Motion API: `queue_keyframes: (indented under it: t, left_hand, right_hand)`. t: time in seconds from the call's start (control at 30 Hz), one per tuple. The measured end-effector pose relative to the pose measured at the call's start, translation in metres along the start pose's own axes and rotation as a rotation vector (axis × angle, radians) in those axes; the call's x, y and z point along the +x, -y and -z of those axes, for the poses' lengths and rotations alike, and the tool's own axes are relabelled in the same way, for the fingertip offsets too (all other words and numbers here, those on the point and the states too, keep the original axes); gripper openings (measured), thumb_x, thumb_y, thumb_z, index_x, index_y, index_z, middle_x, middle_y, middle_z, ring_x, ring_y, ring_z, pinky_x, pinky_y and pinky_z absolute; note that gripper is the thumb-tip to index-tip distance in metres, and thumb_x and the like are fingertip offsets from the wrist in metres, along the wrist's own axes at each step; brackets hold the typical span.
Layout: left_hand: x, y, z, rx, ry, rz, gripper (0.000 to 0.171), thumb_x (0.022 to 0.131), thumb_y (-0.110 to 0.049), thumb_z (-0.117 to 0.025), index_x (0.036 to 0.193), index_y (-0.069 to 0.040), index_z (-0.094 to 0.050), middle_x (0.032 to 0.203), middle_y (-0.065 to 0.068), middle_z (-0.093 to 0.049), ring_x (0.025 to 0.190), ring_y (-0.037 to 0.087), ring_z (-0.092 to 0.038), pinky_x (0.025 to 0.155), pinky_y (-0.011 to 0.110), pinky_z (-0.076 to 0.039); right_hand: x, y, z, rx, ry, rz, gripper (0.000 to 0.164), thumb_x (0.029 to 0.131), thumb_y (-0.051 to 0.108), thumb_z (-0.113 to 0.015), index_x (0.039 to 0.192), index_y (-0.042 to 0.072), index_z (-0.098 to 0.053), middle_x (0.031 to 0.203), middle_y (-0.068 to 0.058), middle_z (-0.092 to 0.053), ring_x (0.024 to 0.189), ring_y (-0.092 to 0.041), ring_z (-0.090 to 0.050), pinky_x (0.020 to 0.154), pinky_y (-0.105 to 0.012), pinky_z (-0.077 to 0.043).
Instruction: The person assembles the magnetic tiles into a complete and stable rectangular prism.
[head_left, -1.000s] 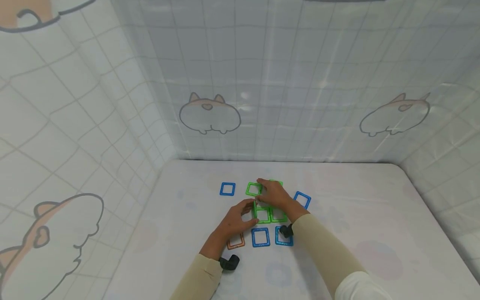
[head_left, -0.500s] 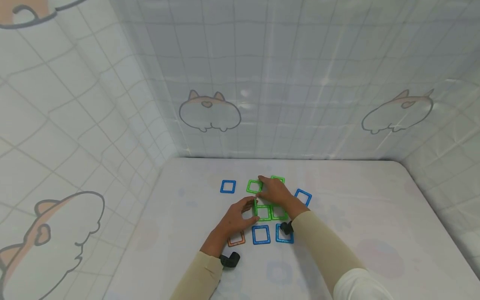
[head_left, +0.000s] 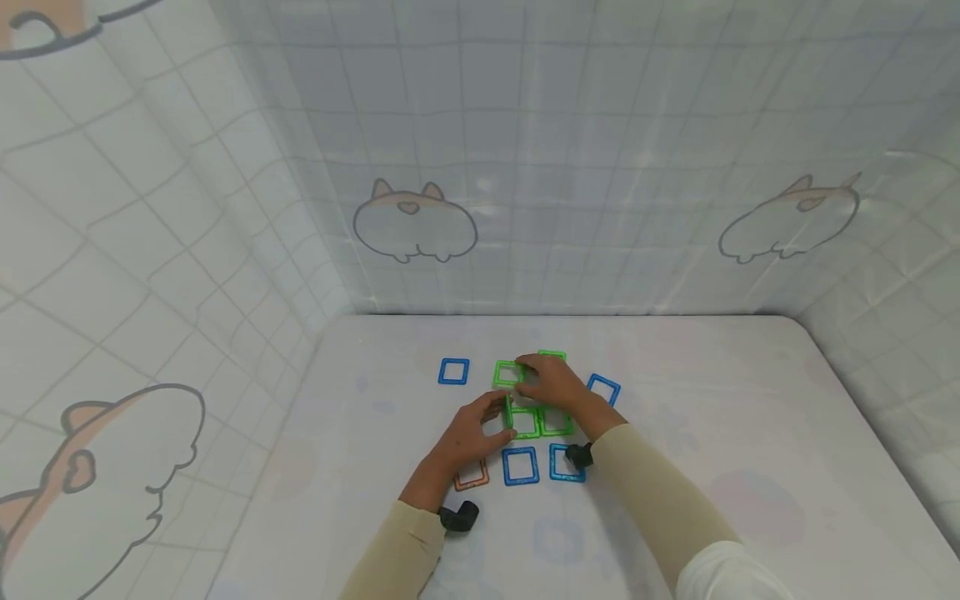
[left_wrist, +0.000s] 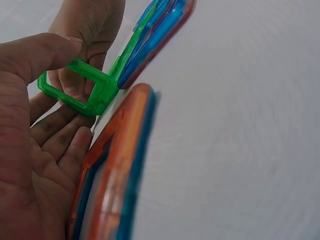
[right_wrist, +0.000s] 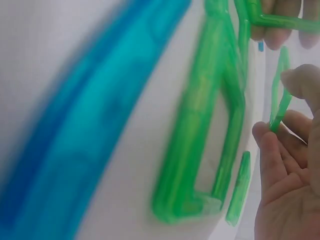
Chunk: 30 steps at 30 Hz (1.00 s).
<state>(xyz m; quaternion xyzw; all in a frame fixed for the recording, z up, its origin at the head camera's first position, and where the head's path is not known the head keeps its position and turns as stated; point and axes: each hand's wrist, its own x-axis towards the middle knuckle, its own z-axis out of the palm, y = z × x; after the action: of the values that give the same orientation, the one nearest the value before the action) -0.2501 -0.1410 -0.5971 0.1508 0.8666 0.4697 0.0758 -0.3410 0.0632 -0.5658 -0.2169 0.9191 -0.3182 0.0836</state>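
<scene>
Green square magnetic tiles, open in the middle, lie between my hands. My left hand (head_left: 467, 433) holds a green tile standing upright on the left side of two flat green tiles (head_left: 527, 436); in the left wrist view its thumb is on top of that upright tile (left_wrist: 65, 98), with the fingers behind. Just beyond, my right hand (head_left: 557, 387) pinches another green tile (head_left: 497, 372) between thumb and fingers. The right wrist view shows this tile (right_wrist: 274, 95) tilted up. A further green tile (head_left: 552, 353) lies behind the right hand, partly hidden.
Two blue tiles (head_left: 521, 482) lie in front of the green ones, an orange tile (head_left: 472, 487) under the left wrist. A blue tile (head_left: 453, 382) sits at the back left, another (head_left: 604, 381) beside the right forearm. Patterned fabric walls (head_left: 570, 267) enclose the white surface.
Both hands keep almost the same place and grip. The view has shifted slightly; no tile has clearly been moved.
</scene>
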Motion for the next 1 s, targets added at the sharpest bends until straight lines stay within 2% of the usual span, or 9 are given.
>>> queue_keyframes:
  t: [0.13, 0.37, 0.57, 0.77, 1.0]
  left_hand:
    - [-0.001, 0.002, 0.0, 0.007, -0.002, 0.003, 0.07, 0.088, -0.037, -0.075, 0.149, -0.023, -0.042, 0.146, -0.003, -0.053, 0.132, 0.016, -0.053, 0.11, 0.034, -0.046]
    - [-0.001, 0.004, -0.001, 0.001, -0.003, -0.003, 0.071, 0.088, -0.038, -0.075, 0.149, -0.023, -0.042, 0.146, -0.002, -0.053, 0.132, 0.017, -0.054, 0.109, 0.035, -0.047]
    - [0.0, 0.005, 0.001, 0.0, -0.006, -0.026, 0.07, 0.088, -0.038, -0.075, 0.149, -0.022, -0.043, 0.145, -0.001, -0.054, 0.132, 0.017, -0.054, 0.11, 0.034, -0.046]
    - [-0.001, 0.005, 0.001, 0.004, -0.019, -0.011, 0.07, 0.087, -0.038, -0.075, 0.148, -0.022, -0.044, 0.145, -0.001, -0.054, 0.131, 0.018, -0.055, 0.11, 0.035, -0.046]
    - [0.0, 0.005, 0.0, -0.008, -0.012, -0.027, 0.07, 0.087, -0.037, -0.076, 0.148, -0.02, -0.044, 0.145, -0.001, -0.054, 0.131, 0.016, -0.054, 0.109, 0.033, -0.046]
  right_hand:
    - [-0.003, -0.001, 0.003, 0.01, 0.013, 0.002, 0.052, 0.092, 0.035, -0.072, 0.137, 0.011, -0.061, 0.14, -0.005, -0.059, 0.132, -0.025, -0.054, 0.111, -0.043, -0.045]
    - [-0.011, -0.002, 0.006, -0.065, 0.057, 0.041, 0.048, 0.1, 0.036, -0.06, 0.14, 0.01, -0.057, 0.143, -0.007, -0.057, 0.134, -0.027, -0.052, 0.112, -0.045, -0.043]
    - [-0.022, 0.001, 0.012, -0.063, 0.068, 0.09, 0.043, 0.105, 0.028, -0.053, 0.14, 0.003, -0.056, 0.14, -0.012, -0.059, 0.131, -0.029, -0.054, 0.11, -0.046, -0.046]
    - [-0.027, 0.0, 0.013, -0.067, 0.064, 0.063, 0.037, 0.107, 0.024, -0.048, 0.136, 0.004, -0.06, 0.134, -0.01, -0.064, 0.127, -0.027, -0.058, 0.109, -0.045, -0.047]
    - [-0.032, -0.002, 0.014, -0.075, 0.044, 0.027, 0.033, 0.106, 0.023, -0.049, 0.131, 0.006, -0.063, 0.126, -0.008, -0.068, 0.114, -0.022, -0.065, 0.1, -0.042, -0.054]
